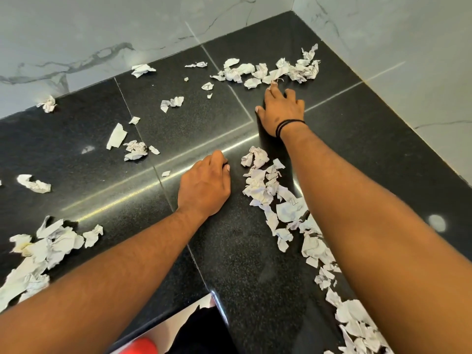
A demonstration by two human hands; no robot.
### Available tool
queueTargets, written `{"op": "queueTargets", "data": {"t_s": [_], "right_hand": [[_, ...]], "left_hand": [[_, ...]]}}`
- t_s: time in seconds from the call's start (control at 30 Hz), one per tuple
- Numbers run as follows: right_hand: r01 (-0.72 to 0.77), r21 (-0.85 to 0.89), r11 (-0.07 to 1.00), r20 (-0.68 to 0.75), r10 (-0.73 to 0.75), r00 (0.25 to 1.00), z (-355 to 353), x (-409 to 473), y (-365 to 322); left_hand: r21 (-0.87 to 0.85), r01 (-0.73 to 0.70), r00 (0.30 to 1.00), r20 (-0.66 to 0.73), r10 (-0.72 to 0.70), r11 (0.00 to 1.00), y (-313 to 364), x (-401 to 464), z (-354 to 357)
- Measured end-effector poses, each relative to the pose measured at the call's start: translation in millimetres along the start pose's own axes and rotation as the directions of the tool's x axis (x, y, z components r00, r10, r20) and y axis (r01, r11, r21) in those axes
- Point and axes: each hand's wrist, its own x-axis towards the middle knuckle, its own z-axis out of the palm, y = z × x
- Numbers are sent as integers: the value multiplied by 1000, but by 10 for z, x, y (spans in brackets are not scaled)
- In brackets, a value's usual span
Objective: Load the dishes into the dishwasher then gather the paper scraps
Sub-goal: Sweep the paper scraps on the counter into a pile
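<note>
on black counter [229, 251], paper scraps [268, 190] (marble walls [76, 34])

At five o'clock the right forearm [370, 213] covers part of the paper trail [270, 190], which runs off the bottom edge. At eight o'clock the paper heap [38, 254] is cut by the left edge. A red thing [143, 346] at six o'clock is cropped and unidentifiable. The left hand [204, 186] hides its fingertips.

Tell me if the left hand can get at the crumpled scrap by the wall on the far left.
Probably yes. The left hand rests on the black counter, and only bare counter and a few loose scraps lie between it and the crumpled scrap; it is a long stretch, though.
</note>
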Motion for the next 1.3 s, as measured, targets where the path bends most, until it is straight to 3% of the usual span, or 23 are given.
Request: {"op": "queueTargets", "data": {"t_s": [0.33,0.5,0.57,0.7,0.8,1.2,1.3], "right_hand": [[26,101,995,-102,-16,995,149,-1114,-281],[87,167,982,-306,-32,952,6,-855,-408],[119,179,977,-262,-69,963,-30,-497,-422],[92,42,995,-25,-91,996,-56,100,-342],[86,-14,996,4,-86,996,3,191,-277],[69,196,978,-220,-25,975,271,-1362,-186],[111,283,953,-400,12,916,162,-1290,-171]], "left_hand": [[3,-10,1000,6,10,1000,2,-2,5],[5,-1,1000,19,1,1000,1,-2,7],[5,-3,1000,17,3,1000,1,0,4],[0,-4,1000,22,4,1000,-6,-5,-7],[3,-4,1000,19,4,1000,1,3,-16],[-23,-4,1000,21,5,1000,4,-8,-20],[-23,-2,1000,22,2,1000,3,-5,-14]]}}
